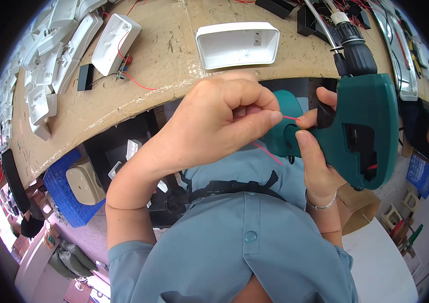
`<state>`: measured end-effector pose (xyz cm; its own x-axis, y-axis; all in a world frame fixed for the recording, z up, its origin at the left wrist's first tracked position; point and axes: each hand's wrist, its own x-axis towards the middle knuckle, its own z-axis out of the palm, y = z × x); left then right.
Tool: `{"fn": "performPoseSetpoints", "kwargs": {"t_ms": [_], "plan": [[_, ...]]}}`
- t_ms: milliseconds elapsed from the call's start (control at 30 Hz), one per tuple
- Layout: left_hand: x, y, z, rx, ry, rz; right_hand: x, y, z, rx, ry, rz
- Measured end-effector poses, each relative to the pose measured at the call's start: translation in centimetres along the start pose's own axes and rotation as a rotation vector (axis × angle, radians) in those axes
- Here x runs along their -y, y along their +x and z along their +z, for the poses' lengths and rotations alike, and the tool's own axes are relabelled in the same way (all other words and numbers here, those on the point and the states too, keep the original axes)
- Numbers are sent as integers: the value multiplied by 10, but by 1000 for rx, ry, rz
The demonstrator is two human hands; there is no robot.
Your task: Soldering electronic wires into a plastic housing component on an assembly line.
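Note:
My left hand (229,113) is closed, thumb and fingertips pinching a thin red wire (291,118). A loose pinkish-red length of it hangs below that hand. My right hand (320,156) wraps the handle of a dark green pistol-shaped tool (367,106), with a black trigger and a black ribbed front end. The right index fingertip meets the wire beside the handle. Whether it also grips the wire, I cannot tell. Just beyond both hands, on the table, sits an open white plastic housing (238,64).
The worn brown table (174,55) carries another white housing (117,45) with red wires and a small black box (86,77). Many white housings (48,65) pile up at the left. Black parts (308,20) lie at the back right. A blue crate (68,187) stands below left.

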<state>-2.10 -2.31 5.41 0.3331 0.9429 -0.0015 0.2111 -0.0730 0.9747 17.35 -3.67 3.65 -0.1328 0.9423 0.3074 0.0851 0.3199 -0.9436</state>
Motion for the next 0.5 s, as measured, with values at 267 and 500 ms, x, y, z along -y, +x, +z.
{"fn": "performPoseSetpoints", "kwargs": {"t_ms": [267,500], "plan": [[-2,0,5,117,-328,-311,2,-2,-2,39,-186,-102],[-2,-2,7,113,-281,-307,3,-3,-3,50,-187,-100]]}}
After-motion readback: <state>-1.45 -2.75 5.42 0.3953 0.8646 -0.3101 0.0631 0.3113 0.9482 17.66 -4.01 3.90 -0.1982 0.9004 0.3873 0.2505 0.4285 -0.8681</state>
